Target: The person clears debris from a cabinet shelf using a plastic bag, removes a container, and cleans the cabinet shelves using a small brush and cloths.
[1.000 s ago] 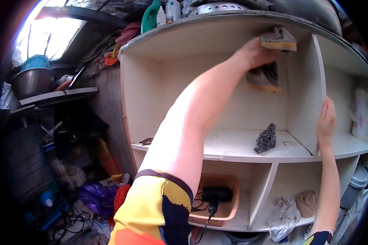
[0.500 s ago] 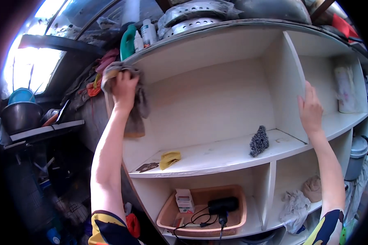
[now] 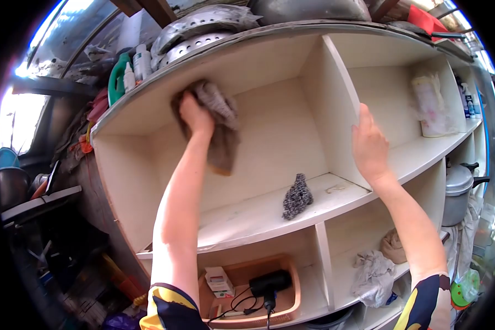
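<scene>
A bunched grey-brown cloth [image 3: 224, 137] is in the grasp of my left hand [image 3: 197, 115], high in the large upper compartment near the underside of its top board. Some of the cloth hangs below the hand, blurred by motion. My right hand [image 3: 372, 147] holds the front edge of the upright shelf divider [image 3: 344, 82], thumb on the left side and fingers up along the edge. Between the hands, a dark grey mesh scrubber [image 3: 297, 198] lies on the white middle shelf [image 3: 247, 225].
An orange-brown basket [image 3: 294, 297] below holds a black hair dryer [image 3: 270, 281] and a white box [image 3: 219, 281]. Crumpled cloth [image 3: 374, 275] lies lower right. Bottles [image 3: 142, 61] and perforated metal pans [image 3: 198, 47] stand on top. A lidded pot [image 3: 457, 190] is at the right.
My left hand has moved the cloth rightward from the cabinet's left edge into the upper compartment. The view has shifted right. My right hand stays on the divider.
</scene>
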`<state>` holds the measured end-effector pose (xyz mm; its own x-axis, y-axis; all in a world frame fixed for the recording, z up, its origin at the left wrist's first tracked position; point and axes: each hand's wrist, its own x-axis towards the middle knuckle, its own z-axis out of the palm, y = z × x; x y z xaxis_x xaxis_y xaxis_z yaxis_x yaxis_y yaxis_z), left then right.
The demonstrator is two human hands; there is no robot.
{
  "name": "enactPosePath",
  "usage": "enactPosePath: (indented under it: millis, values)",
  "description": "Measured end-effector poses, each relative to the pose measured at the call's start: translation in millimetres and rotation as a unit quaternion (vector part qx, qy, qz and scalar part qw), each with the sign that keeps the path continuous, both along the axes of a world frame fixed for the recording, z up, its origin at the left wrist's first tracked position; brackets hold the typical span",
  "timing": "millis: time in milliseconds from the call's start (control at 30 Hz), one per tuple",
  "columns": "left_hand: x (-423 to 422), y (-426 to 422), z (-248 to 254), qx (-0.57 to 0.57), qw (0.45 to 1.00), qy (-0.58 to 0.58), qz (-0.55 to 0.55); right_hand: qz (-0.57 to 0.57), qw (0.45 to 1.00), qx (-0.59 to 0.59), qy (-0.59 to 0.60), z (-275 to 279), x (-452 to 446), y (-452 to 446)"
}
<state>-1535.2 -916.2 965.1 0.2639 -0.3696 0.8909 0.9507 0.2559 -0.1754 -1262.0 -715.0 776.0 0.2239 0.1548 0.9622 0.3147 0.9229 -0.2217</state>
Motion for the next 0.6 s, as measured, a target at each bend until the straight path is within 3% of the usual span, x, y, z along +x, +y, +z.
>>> enactPosePath:
  millis: [33,67,100,167,233,367,433,533,567,600]
  values:
    - [7,29,7,-0.024,0.996,0.015,-0.085,0.008,1.0,0.017,0.007,-1,0,1]
    - [36,58,11,-0.067,0.892,-0.014,-0.447,0.003,1.0,0.016,0.007,-1,0,2]
    - [65,86,13,-0.1,0.66,-0.04,-0.744,0.006,1.0,0.02,0.006,-1,0,2]
    - [94,135,11,-0.14,0.871,-0.08,-0.463,0.006,1.0,0.023,0.006,-1,1,2]
    - [120,189,29,-0.071,0.662,-0.054,-0.744,-0.001,1.0,0.027,-0.006,0,3,2]
    - [140,204,26,-0.134,0.713,-0.146,-0.673,0.012,0.999,0.035,-0.002,-1,3,6]
    - [142,186,20,-0.144,0.703,-0.166,-0.676,0.009,0.998,0.054,0.007,-1,2,5]
    - [141,139,16,-0.111,0.633,-0.143,-0.753,0.013,0.998,0.065,0.017,-1,1,8]
    - [122,129,15,-0.136,0.688,-0.123,-0.703,0.015,0.998,0.064,0.017,-1,1,9]
    - [121,110,17,-0.124,0.628,-0.107,-0.761,0.023,0.997,0.066,0.012,-1,1,10]
